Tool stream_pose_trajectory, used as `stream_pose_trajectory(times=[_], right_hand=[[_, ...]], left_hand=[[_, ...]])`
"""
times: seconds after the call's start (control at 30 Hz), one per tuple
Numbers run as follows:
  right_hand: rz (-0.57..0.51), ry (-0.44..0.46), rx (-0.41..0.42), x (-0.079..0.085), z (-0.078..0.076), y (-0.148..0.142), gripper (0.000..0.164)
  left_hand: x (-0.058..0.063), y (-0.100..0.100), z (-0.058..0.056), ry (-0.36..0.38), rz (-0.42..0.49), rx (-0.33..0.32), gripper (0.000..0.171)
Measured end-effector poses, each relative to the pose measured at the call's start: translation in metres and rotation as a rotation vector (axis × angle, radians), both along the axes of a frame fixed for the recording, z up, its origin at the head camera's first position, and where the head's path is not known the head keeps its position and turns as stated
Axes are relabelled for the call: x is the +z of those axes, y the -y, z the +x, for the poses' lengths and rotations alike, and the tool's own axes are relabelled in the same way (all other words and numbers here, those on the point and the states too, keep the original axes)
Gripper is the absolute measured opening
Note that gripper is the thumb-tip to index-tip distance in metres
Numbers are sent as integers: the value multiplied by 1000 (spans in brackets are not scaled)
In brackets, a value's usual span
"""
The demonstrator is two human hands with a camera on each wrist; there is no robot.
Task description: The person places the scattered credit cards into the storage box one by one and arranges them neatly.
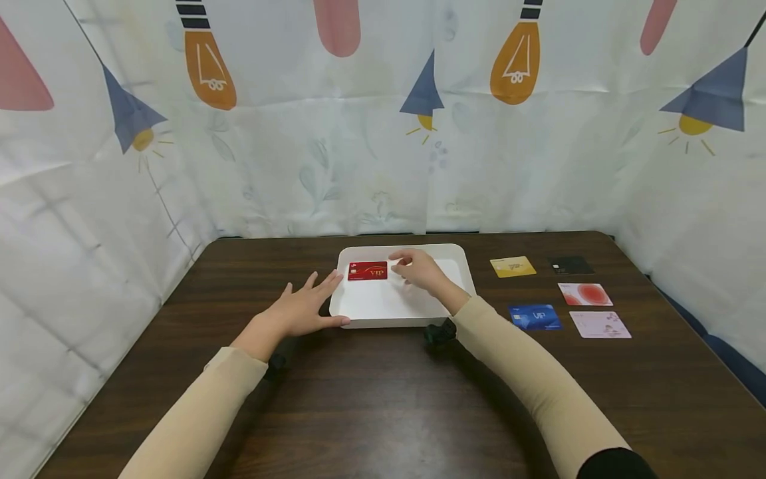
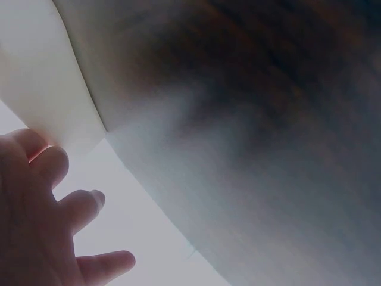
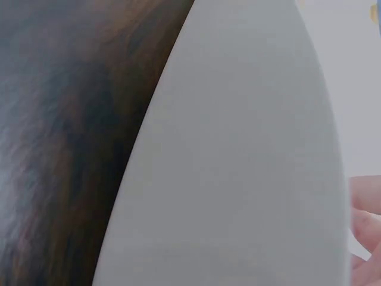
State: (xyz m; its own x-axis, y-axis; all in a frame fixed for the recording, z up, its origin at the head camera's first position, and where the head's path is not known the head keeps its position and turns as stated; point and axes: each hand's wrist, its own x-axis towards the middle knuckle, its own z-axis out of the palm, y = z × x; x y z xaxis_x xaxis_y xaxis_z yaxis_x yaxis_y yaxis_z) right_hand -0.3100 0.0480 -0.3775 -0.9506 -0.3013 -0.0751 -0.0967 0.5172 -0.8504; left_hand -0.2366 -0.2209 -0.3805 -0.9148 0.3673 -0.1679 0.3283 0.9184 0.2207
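Note:
A white tray (image 1: pixel 395 307) stands at the far middle of the table in the head view. Inside it, at the left, lies a red VIP card (image 1: pixel 368 271). My left hand (image 1: pixel 299 309) has its fingers spread along the tray's left side, the thumb at the front left corner. In the left wrist view, straight fingers (image 2: pixel 83 208) show close by the tray wall (image 2: pixel 53 71). Over the tray, my right hand (image 1: pixel 421 271) has its bent thumb and index tips apart, just right of the card. The right wrist view shows mostly tray wall (image 3: pixel 238 143), with part of the fingers behind it.
Right of the tray lie a gold card (image 1: pixel 512 267), a black card (image 1: pixel 571 265), a white card with a red circle (image 1: pixel 585 294), a blue VIP card (image 1: pixel 535 317) and a pink card (image 1: pixel 600 324). A patterned curtain (image 1: pixel 371 166) hangs behind the dark wooden table (image 1: pixel 359 412).

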Motion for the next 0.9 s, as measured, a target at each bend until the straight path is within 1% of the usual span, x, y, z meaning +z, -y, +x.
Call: stream_pose_trajectory(times=[0.23,0.4,0.6,0.8,0.9], right_hand=[[-24,-7,77,4,5,-11,34],[-32,4,128,11,12,-20,36],[-37,-5,194,21,23,-31,35],[-28,-36,218,27,32,-47,31],[-22,-56,239,28,34,-57,31]], left_hand=[[-1,2,2,0,0,10,104],[0,2,2,-9,-4,2,104],[2,1,3,-11,-16,-1,103],[5,-2,4,-5,-4,-6,102],[5,-3,4,-4,-4,-3,102]])
